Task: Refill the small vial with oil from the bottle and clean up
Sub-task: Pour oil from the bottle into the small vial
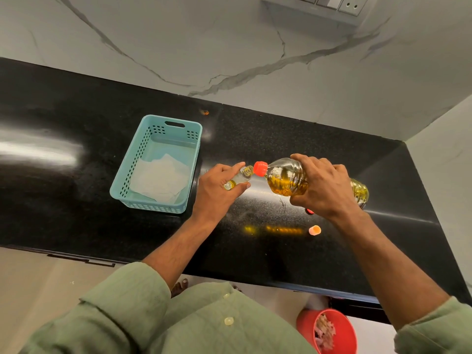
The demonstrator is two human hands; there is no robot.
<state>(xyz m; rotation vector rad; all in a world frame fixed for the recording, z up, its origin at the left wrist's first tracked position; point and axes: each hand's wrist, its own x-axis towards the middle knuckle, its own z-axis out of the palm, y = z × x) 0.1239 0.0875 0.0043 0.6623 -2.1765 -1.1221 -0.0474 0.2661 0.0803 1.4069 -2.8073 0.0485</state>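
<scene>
Over counter [76,111]: bottle [288,178] horizontal, mouth pointing left at vial [240,178].

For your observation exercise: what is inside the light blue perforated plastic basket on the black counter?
Inside the light blue perforated plastic basket lies a crumpled white paper tissue, covering most of the floor. Whatever might be beneath the tissue cannot be seen.

A single wide-angle camera sits on the person's head, looking forward and steeply down over the green-shirted chest onto the black desk [76,118]. It is close enough that both forearms fill the lower frame. The marble wall [229,42] closes the top; the floor shows below the desk's near edge.
</scene>
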